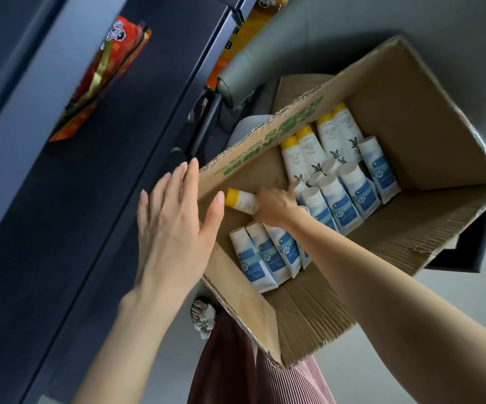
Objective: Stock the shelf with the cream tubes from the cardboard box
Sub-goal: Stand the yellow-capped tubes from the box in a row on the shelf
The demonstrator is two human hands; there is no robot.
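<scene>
An open cardboard box (pixel 428 106) holds several white cream tubes. Some tubes have yellow caps (pixel 332 132), others carry blue labels (pixel 349 199), and three blue-label tubes (pixel 265 255) lie at the near end. My right hand (pixel 276 204) is inside the box, shut on a yellow-capped tube (pixel 240 200) whose cap points left. My left hand (pixel 174 225) hovers open with fingers spread, just over the box's left flap and holding nothing. The dark shelf (pixel 61 185) stands to the left of the box.
A red and gold snack packet (pixel 104 74) lies on the dark shelf. Orange packets (pixel 244 36) sit on a farther shelf level. Grey floor (pixel 469 301) surrounds the box. My sandalled foot (pixel 204 316) and pink skirt (pixel 279 380) show below the box.
</scene>
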